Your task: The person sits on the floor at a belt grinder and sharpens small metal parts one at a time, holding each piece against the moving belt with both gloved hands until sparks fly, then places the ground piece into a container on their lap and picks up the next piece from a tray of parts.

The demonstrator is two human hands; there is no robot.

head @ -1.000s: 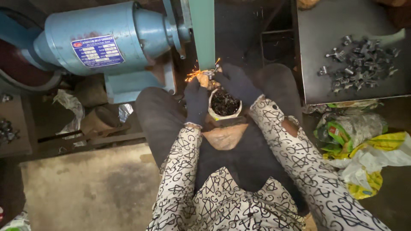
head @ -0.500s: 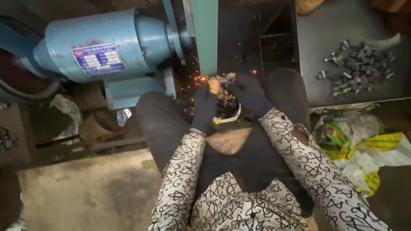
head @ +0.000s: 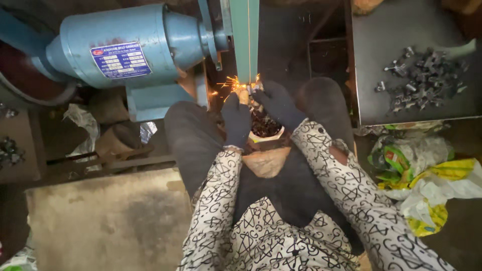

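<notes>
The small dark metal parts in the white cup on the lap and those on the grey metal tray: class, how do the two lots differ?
The small dark metal parts in the white cup are heaped close in a round container; the small dark metal parts on the grey metal tray lie spread loosely on a flat surface. The cup lot sits between the gloved hands; the tray lot lies apart, untouched. Both look dark and small.

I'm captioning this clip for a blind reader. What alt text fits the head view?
Two dark-gloved hands, left hand and right hand, press a small metal part against a green grinding belt, throwing sparks. A blue motor sits left; a tray of metal pieces right.
</notes>
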